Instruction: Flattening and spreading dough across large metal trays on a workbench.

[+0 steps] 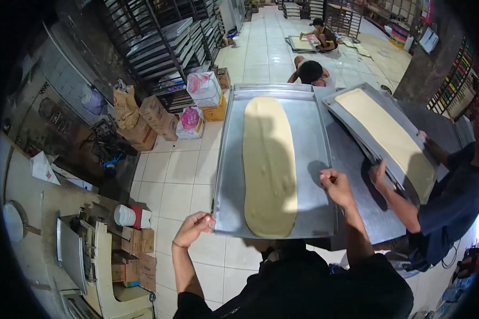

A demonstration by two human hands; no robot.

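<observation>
In front of me a large metal baking tray point(226, 175) carries a long oval sheet of pale yellow dough or batter point(269, 165). My shadow falls across it. At the tray's near left corner, my left hand point(194, 228) has its fingers closed on the rim. My right hand point(336, 187) is over the tray's right side, fingers curled into a pinch; anything inside them is too small or hidden to make out. To the right, a co-worker's hands point(379, 173) hold another tray point(338, 106) with a similar pale rectangular sheet point(383, 133) on it.
A dark metal table point(351, 196) lies under the right-hand tray. Tray racks point(165, 48), cardboard boxes point(159, 117) and white tubs point(203, 87) stand at the back left. A person point(310, 72) is just beyond my tray; another point(324, 37) squats farther off. Shelving point(109, 266) is at lower left.
</observation>
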